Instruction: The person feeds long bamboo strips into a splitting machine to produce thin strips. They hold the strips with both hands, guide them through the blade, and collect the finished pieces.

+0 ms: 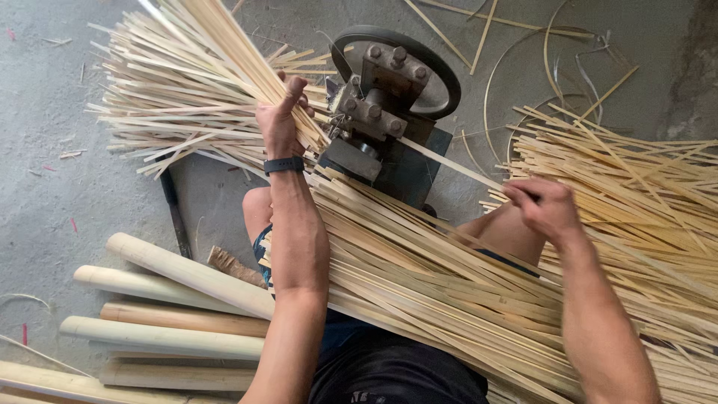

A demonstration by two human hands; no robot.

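Head view: bamboo strips (pixel 419 277) across lap

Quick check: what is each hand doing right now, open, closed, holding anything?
Left hand: closed around a bundle of bamboo strips.
Right hand: closed, pinching a single strip that runs from the metal machine.

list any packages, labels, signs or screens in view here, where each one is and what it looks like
No packages, labels or signs show.
Wristband: black band, possibly a small-screen tracker, on the left wrist just below the left hand, which grips a bundle of pale bamboo strips; no display face is visible.
Shorts print: small pale marking on dark fabric at the bottom edge, too small to make out.
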